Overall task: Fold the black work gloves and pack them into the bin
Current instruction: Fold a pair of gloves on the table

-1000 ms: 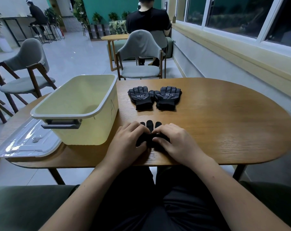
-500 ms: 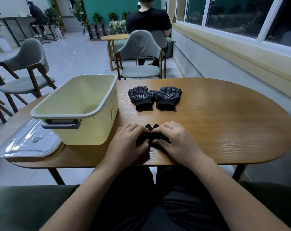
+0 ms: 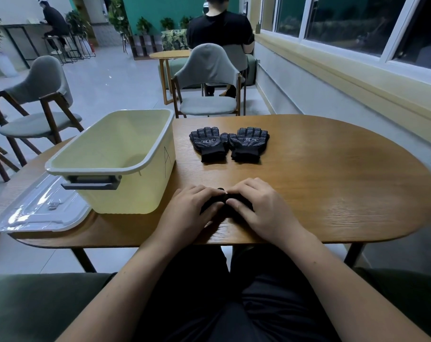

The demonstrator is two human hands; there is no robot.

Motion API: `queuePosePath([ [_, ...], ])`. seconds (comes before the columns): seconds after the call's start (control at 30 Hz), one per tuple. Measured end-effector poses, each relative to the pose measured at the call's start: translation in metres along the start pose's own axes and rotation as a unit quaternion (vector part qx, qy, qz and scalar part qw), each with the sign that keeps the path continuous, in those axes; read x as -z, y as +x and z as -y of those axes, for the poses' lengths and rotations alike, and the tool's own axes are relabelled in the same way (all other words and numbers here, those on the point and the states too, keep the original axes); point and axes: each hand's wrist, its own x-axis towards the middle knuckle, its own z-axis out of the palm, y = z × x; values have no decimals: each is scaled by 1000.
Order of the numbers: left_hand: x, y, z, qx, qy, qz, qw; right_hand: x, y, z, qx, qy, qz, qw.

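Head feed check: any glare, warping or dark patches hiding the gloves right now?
Head view: dim, even light; glare streaks on the clear lid; wide-angle warp bows the table edge; the folded glove is nearly lost, black in shadow between left hand and right hand; the flat pair is sharp, print visible.

Operator appearance: head view

Both the left hand (image 3: 188, 209) and right hand (image 3: 262, 209) are bare. Forearms (image 3: 145, 272) uncovered along their whole visible length. Black legwear (image 3: 253, 307) covers both thighs below the near edge of the table (image 3: 332, 193) — matte cloth, soft creases, a pale gap between the legs just under that edge.
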Motion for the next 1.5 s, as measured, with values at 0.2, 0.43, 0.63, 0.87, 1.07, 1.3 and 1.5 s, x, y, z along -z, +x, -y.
queuePosePath([
  [0.2, -3, 5, 1, 25, -10, 11, 1000, 1, -2, 0, 28, -33, -32, 999],
  [0.43, 0, 2, 2, 2, -17, -2, 1000, 4, 1, 1, 0, 5, 1, 1000],
  [0.63, 5, -1, -3, -2, -21, -26, 999, 6, 2, -1, -55, 61, 12, 997],
  [0.87, 0, 1, 0, 14, -9, -26, 1000, 2, 2, -4, -48, 41, -1, 998],
  [1.07, -7, 5, 5, 26, 21, -16, 999, -1, 1, -3, -50, -14, -27, 998],
  [1.3, -9, 7, 8, 8, 49, -13, 999, -1, -1, -2, -27, -68, 4, 997],
  [1.5, -5, 14, 13, -28, 62, -13, 998, 0, 1, -1, -38, -63, 4, 997],
])
